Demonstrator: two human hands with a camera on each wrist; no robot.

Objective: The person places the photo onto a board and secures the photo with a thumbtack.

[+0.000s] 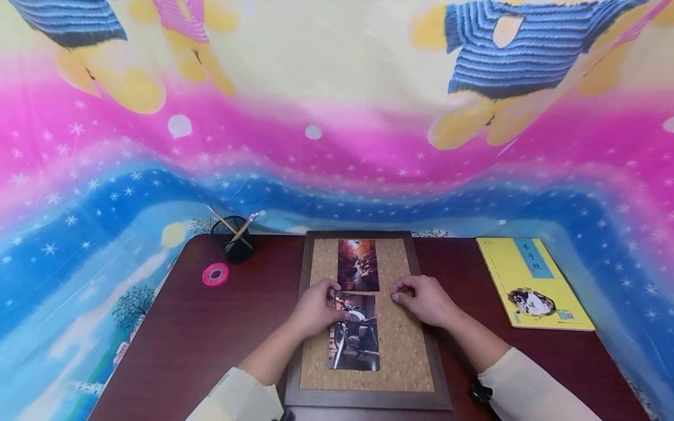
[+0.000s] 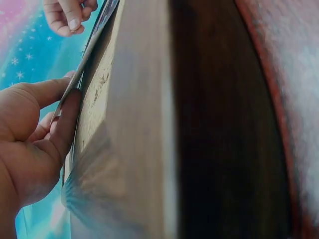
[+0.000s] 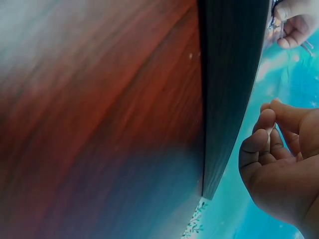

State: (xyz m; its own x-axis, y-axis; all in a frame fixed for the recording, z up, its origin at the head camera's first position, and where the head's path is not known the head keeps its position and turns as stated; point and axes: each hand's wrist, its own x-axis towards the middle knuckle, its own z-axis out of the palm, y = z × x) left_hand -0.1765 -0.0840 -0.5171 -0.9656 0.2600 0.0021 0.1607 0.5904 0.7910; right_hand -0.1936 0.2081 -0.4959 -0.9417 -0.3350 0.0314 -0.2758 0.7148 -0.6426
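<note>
My left hand (image 1: 315, 310) pinches the left edge of a motorcycle photo (image 1: 354, 345) between thumb and fingers. In the left wrist view this photo (image 2: 82, 64) appears edge-on, tilted up from the board's surface. It lies over the lower middle of a framed cork board (image 1: 405, 362). Just above it on the cork is an autumn forest photo (image 1: 358, 266). My right hand (image 1: 426, 299) hovers over the board's right side, apart from both photos. Its fingers are curled, with thumb and index fingertips together in the right wrist view; nothing can be made out between them.
A pink ring-shaped roll (image 1: 216, 274) lies left of the board, near a black mesh pen cup (image 1: 239, 250) with brushes. A yellow book (image 1: 532, 286) lies at the right. The dark red table (image 1: 237, 327) meets a printed cloth (image 1: 337, 158) behind.
</note>
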